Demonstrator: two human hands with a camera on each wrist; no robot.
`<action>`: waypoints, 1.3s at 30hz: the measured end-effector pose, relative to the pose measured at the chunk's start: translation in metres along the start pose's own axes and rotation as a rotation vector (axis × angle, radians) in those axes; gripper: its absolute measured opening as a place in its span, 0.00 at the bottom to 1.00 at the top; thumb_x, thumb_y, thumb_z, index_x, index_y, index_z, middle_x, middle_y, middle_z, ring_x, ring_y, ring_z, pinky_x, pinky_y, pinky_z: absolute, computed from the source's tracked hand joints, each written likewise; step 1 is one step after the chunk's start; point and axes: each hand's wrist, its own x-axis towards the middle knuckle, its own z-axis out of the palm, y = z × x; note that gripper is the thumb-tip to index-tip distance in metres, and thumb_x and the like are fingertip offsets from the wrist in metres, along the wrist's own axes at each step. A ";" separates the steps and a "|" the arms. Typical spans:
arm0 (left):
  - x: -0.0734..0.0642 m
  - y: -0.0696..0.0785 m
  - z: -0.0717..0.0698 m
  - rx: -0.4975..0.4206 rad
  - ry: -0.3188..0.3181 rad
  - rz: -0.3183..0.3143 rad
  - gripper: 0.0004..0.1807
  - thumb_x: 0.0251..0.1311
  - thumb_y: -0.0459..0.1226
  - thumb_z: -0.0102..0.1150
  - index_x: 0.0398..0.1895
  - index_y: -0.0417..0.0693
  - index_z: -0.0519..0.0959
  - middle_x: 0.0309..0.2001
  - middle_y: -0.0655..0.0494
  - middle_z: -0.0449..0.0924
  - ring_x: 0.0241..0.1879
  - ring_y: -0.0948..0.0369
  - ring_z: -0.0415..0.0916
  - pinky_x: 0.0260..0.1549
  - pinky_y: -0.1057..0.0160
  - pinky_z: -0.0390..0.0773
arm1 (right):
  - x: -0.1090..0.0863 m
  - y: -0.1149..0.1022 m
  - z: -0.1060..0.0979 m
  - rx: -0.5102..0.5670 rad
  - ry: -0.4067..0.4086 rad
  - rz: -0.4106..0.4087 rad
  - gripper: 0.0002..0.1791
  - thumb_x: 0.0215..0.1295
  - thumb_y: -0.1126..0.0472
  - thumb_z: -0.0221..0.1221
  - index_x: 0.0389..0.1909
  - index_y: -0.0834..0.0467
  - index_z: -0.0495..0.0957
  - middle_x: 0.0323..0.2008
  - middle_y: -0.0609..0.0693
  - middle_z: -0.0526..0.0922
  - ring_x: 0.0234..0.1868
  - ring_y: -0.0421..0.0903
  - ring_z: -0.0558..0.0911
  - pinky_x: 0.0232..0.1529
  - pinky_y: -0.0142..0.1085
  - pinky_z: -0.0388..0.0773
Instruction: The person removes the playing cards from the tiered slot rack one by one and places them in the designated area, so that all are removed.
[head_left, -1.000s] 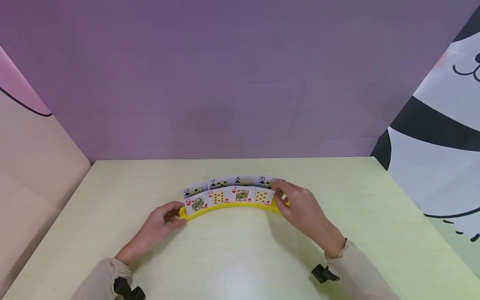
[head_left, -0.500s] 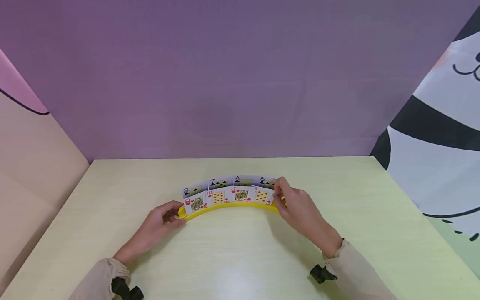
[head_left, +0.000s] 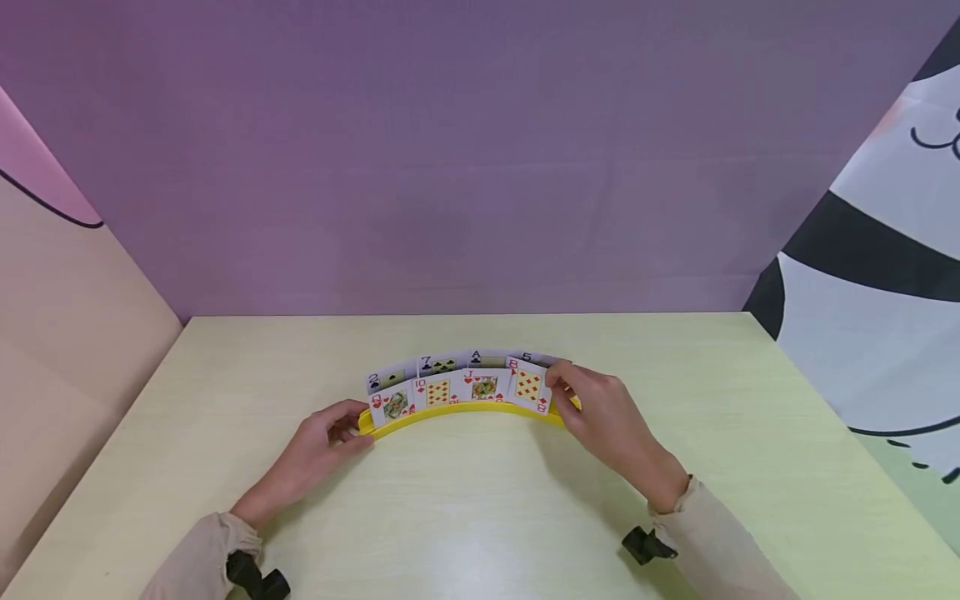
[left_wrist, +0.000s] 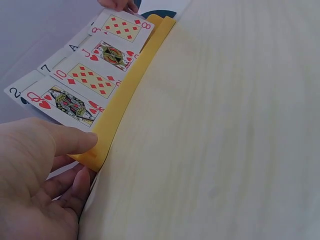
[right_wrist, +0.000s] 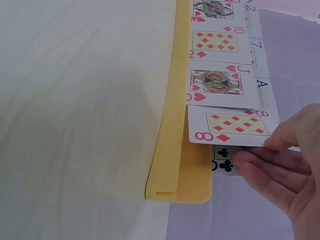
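Observation:
A curved yellow card holder [head_left: 465,407] stands on the table with two rows of playing cards. Its front row shows the queen of hearts [head_left: 393,406], ten of diamonds [head_left: 438,392], jack of hearts [head_left: 484,387] and, at the right end, the eight of diamonds [head_left: 528,385]. My right hand [head_left: 611,417] pinches the eight by its right edge; the card sits higher than its neighbours and leans, its lower corner showing [right_wrist: 205,136] above the slot. With thumb and fingers, my left hand [head_left: 318,442] grips the holder's left end.
Behind stands the back row, with a two [head_left: 386,378], a seven [head_left: 442,366], an ace [head_left: 487,360] and a five partly covered by the eight. A pale wooden table [head_left: 450,517] reaches to a purple backdrop [head_left: 465,167].
The eight of diamonds has come up and tilted, now overlapping the five behind it. My right fingers have shifted along its edge. My left hand keeps its grip on the holder.

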 end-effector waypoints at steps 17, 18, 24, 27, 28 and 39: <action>0.002 -0.003 0.000 0.013 0.002 -0.002 0.21 0.60 0.28 0.65 0.57 0.37 0.77 0.48 0.47 0.80 0.41 0.55 0.74 0.40 0.68 0.77 | 0.000 -0.010 -0.003 -0.043 0.003 -0.081 0.11 0.57 0.74 0.66 0.41 0.62 0.82 0.40 0.55 0.86 0.32 0.46 0.85 0.24 0.34 0.81; 0.002 -0.003 -0.001 0.012 0.002 -0.002 0.21 0.60 0.28 0.65 0.57 0.38 0.77 0.48 0.47 0.80 0.40 0.55 0.74 0.40 0.68 0.77 | 0.000 -0.010 -0.004 -0.043 0.004 -0.083 0.12 0.56 0.74 0.67 0.41 0.63 0.82 0.41 0.55 0.86 0.33 0.46 0.86 0.25 0.35 0.81; 0.001 -0.001 -0.001 0.010 0.010 0.001 0.20 0.60 0.28 0.65 0.56 0.37 0.77 0.47 0.47 0.80 0.40 0.55 0.74 0.39 0.68 0.77 | 0.000 -0.011 -0.010 -0.045 0.038 -0.101 0.13 0.54 0.76 0.67 0.41 0.62 0.83 0.39 0.55 0.87 0.34 0.47 0.86 0.27 0.36 0.82; 0.001 -0.001 -0.001 0.015 0.011 -0.002 0.20 0.60 0.28 0.65 0.56 0.37 0.77 0.47 0.47 0.80 0.40 0.55 0.74 0.40 0.68 0.76 | -0.002 -0.011 -0.013 -0.035 0.065 -0.112 0.13 0.54 0.76 0.66 0.40 0.62 0.82 0.38 0.54 0.87 0.34 0.47 0.86 0.27 0.36 0.83; 0.001 0.000 -0.001 0.013 0.011 0.001 0.21 0.60 0.28 0.65 0.57 0.37 0.77 0.47 0.47 0.80 0.40 0.55 0.74 0.39 0.68 0.76 | -0.002 -0.011 -0.014 -0.030 0.073 -0.115 0.13 0.54 0.76 0.65 0.40 0.62 0.82 0.38 0.54 0.87 0.34 0.47 0.86 0.27 0.36 0.82; 0.000 0.001 0.000 0.022 0.020 0.017 0.21 0.60 0.29 0.65 0.57 0.37 0.76 0.47 0.46 0.80 0.39 0.57 0.74 0.38 0.68 0.76 | -0.005 -0.015 -0.026 0.030 0.110 -0.110 0.14 0.54 0.78 0.64 0.41 0.63 0.82 0.40 0.52 0.87 0.35 0.42 0.83 0.32 0.33 0.82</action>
